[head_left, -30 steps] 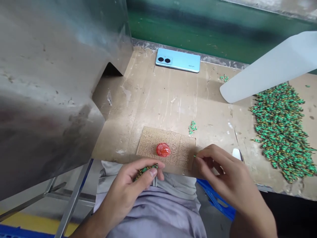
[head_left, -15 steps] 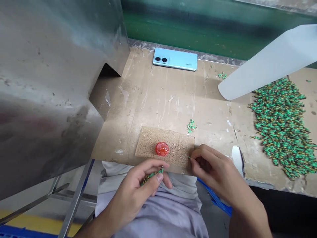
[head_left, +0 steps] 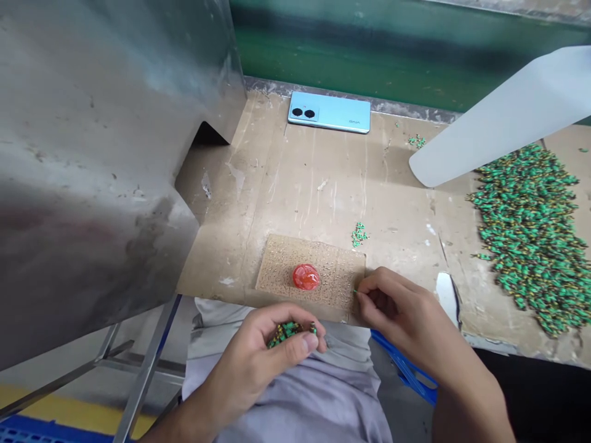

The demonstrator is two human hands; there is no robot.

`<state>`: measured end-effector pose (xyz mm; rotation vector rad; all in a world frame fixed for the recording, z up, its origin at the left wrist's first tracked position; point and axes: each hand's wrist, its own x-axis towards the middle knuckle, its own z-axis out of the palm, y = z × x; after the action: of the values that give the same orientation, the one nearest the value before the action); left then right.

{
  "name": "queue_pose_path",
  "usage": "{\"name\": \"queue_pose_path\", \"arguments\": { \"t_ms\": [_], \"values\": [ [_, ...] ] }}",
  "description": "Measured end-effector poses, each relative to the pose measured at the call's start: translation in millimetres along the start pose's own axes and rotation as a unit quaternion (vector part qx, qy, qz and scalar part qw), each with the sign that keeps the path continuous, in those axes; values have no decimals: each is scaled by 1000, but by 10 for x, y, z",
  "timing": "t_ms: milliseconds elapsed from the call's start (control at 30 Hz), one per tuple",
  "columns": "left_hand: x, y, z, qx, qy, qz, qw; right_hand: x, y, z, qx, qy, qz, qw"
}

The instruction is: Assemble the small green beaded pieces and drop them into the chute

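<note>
My left hand [head_left: 277, 351] cups several small green pieces [head_left: 285, 332] with gold and dark tips in its palm. One more such piece stands between its thumb and fingertips. At the right edge of a speckled tan board [head_left: 277, 261], my right hand [head_left: 397, 307] is pinched on a thin green tip, the rest of which is hidden by the fingers. A round, glossy red blob [head_left: 305, 277] sits on the board between the two hands. Just beyond the board lies a little cluster of green bits [head_left: 359, 235].
A large heap of the green pieces [head_left: 530, 240] covers the right of the cardboard-topped table [head_left: 323, 184]. A white tube-like object [head_left: 498, 120] slants over that side. A light blue phone [head_left: 330, 112] lies at the back. A metal housing [head_left: 101, 154] walls the left.
My left hand has turned and lowered slightly, showing more of the pieces in its palm. My right hand stays at the board's edge. The whole view has shifted a little.
</note>
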<state>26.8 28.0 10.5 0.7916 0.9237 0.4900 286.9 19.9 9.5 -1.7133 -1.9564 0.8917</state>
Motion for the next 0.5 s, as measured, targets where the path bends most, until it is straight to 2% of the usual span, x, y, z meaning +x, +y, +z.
{"name": "queue_pose_path", "arguments": {
  "t_ms": [200, 300, 400, 500],
  "values": [
    [-15, -24, 43, -91, 5, 17, 996, -28, 29, -56, 60, 7, 24, 998],
    [4, 7, 91, -129, 7, 26, 991, -95, 26, -66, 108, 58, 28, 992],
    [26, 7, 117, -135, 21, 48, 990, -175, -93, -19, 167, 121, 4, 978],
    [29, -23, 114, -121, 36, 74, 989, -230, -297, 84, 237, 107, -24, 965]
  ]
}}
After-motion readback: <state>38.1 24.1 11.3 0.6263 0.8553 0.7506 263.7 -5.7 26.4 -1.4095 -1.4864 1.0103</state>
